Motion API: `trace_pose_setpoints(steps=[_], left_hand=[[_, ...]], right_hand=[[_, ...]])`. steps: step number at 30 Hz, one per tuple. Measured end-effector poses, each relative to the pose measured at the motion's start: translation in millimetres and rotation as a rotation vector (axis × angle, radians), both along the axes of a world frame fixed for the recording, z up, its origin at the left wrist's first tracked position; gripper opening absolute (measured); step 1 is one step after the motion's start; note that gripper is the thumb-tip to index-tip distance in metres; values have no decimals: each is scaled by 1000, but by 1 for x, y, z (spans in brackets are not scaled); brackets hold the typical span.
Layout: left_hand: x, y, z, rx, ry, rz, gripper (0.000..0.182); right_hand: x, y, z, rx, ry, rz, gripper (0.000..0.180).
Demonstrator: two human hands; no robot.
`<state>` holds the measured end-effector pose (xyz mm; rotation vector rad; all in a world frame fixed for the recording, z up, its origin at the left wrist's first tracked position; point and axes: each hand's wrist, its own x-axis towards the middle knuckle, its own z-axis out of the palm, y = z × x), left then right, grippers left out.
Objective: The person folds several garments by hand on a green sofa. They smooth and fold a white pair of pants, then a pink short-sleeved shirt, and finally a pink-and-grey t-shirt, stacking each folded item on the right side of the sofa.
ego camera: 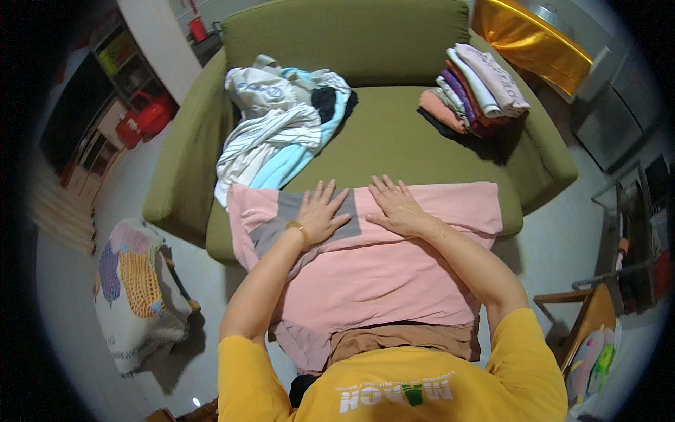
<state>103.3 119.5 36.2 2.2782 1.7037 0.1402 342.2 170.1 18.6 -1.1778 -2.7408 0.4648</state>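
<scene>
A pink garment [379, 279] with a grey panel lies spread across my lap and over the front edge of a green sofa [390, 124]. Its far part is folded back in a long strip. My left hand [320, 213], with a bangle at the wrist, presses flat on the grey panel, fingers spread. Just right of the panel, my right hand [396, 207] rests palm down on the pink cloth. Neither hand grasps anything. Under the garment's near edge shows brown cloth [406, 340] on my lap.
Loose clothes [279, 116], white, striped and light blue, lie heaped on the sofa's left. A stack of folded clothes [474, 95] leans by the right armrest [538, 132]. A cloth-covered stool [140, 295] stands at left, a wooden chair [588, 322] at right.
</scene>
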Motion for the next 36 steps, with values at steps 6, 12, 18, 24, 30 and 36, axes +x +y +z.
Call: trace_pose_setpoints(steps=[6,12,18,24,30,36], left_hand=[[-103,-33,-10,235,379,257,60],[-132,-39,-15,581,320,495,47],[-141,-21,33,426,354,475,27],[-155,-3,38,359,144,523,22],[-144,50,25,593,284,507,20],[-112,58,21,605,296,462,42]], right_hand=[[130,23,-3,161,-162,-387,68],[220,19,-8,317,-85,-550,52],[208,27,6,423,37,-340,26],[207,42,5,635,-46,-423,19],[211,89,-8,683,-100,-515,18],[208,87,3,522,-68,-541,28]])
